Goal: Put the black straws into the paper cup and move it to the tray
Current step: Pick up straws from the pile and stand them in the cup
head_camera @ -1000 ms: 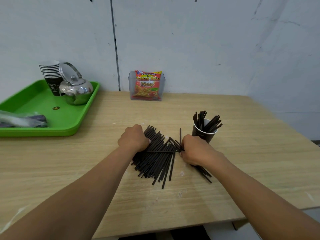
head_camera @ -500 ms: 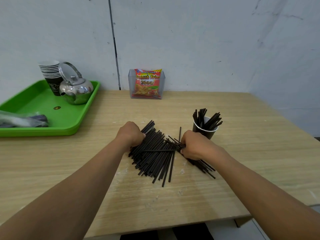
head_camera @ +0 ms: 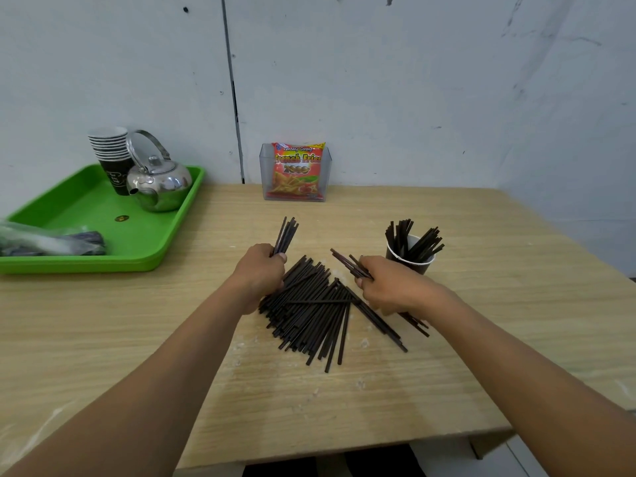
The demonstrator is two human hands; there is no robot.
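A pile of black straws (head_camera: 311,309) lies on the wooden table in front of me. My left hand (head_camera: 260,271) is closed around a small bunch of straws whose tips stick up past my fingers. My right hand (head_camera: 389,282) grips another bunch that points up and left, its lower ends trailing behind my wrist. Just right of it stands the black paper cup (head_camera: 418,261) with several straws leaning inside it. The green tray (head_camera: 103,259) sits at the far left of the table.
On the tray stand a stack of paper cups (head_camera: 110,156), a steel kettle (head_camera: 158,185) and a plastic-wrapped bundle (head_camera: 44,239). A clear holder with a snack packet (head_camera: 297,172) stands against the wall. The table's front edge runs close below my forearms.
Both hands have lifted bunches of straws off the pile. The left bunch now points upward above my fist, and the right bunch has tilted up away from the heap.
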